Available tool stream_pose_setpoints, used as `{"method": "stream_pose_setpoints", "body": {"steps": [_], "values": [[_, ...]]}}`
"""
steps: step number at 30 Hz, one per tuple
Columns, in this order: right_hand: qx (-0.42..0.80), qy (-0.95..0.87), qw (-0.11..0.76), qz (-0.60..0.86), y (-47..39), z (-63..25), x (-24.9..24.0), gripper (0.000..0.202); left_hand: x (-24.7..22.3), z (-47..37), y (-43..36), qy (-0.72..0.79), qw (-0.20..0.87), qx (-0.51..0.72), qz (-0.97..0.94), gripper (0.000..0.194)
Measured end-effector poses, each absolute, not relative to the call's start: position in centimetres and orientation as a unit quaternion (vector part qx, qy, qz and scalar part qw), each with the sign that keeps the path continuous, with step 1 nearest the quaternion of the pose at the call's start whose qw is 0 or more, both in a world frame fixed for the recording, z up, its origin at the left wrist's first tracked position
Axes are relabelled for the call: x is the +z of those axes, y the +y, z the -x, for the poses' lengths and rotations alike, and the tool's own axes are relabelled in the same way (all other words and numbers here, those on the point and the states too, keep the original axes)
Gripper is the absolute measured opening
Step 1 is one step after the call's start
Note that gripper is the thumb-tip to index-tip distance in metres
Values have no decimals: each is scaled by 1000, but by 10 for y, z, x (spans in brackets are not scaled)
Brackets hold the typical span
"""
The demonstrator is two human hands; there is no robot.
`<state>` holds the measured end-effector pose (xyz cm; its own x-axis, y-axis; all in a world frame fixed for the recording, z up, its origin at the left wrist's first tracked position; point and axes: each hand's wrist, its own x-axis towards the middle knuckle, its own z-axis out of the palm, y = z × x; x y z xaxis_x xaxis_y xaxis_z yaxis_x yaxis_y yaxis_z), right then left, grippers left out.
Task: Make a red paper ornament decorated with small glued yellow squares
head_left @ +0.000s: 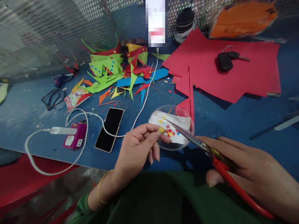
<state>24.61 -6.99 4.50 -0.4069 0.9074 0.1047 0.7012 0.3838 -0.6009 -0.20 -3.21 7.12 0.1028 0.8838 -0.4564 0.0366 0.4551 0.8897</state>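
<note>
My left hand (140, 143) pinches a small yellow paper piece (161, 130) between thumb and forefinger, near the left rim of a round clear dish (174, 147). White paper (184, 123) lines the dish, and small red, yellow and blue paper bits (170, 132) lie on it. My right hand (243, 168) grips red-handled scissors (224, 174). Their blades point up and left over the dish, with the tip close to some yellow bits. The blades look closed together.
Left of the dish lie a black phone (109, 130), a white cable (143, 109) and a purple box (80, 137). Colored paper scraps (107, 81) are heaped behind. Red sheets (219, 77) with car keys (225, 61) lie back right, beside an orange packet (244, 21).
</note>
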Motion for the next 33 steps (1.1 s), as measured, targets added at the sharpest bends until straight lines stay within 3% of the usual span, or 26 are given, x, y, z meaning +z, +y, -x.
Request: {"method": "stream_pose_setpoints", "body": {"steps": [15,33], "values": [[174,-841,203,470,-70,-241,47,66,67,4,-33,566,640,342,-391,10],[179,-863,192,433,-71,-249,37,46,61,6,-32,547,661,334,-391,9]]}}
